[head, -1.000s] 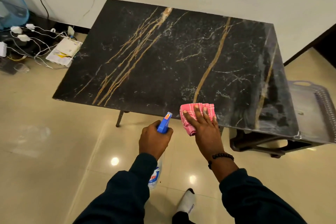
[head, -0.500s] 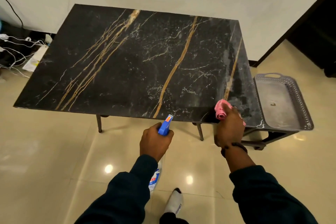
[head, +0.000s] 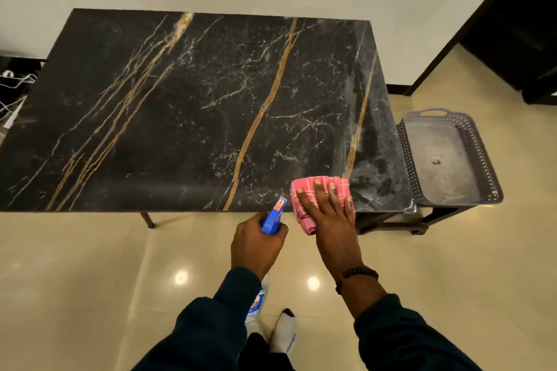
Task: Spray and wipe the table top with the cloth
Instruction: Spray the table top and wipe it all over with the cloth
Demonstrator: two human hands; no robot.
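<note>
Cloth (head: pixel 319 194): pink, folded, at table (head: pixel 187 117) near edge, ~5 o'clock of the top, a tail hanging off the edge toward 6. Long axis runs approx 9–3, parallel w/ near edge. R hand (head: pixel 330 220) flat on top of it, fingers (head: pixel 316 190) straight and spread, tips pointing 12, pressing cloth down; bead bracelet (head: pixel 357 274) on wrist.

Sprayer (head: pixel 272 217): blue head, nozzle pointing ~1 o'clock toward table, just left of cloth, not touching it that I can tell. Bottle body hangs down toward 6 below the fist, long axis roughly 12–6, slightly tilted. L hand (head: pixel 257 245) wrapped round the neck, fingers curled tight; trigger finger hidden, can't tell if squeezing.

Wet smear streaks on table at 3 o'clock side. Grey tray (head: pixel 446 156) on a low stand right of table, apart from it. Cables (head: pixel 15 87) on floor at 9.

Vs 0.5 s ago: cloth was bunched in a curled R hand nearer the right corner; now spread flat under open palm, shifted left toward sprayer. L hand + sprayer same pose. Vs 1 s ago: R-hand pose much the same.
</note>
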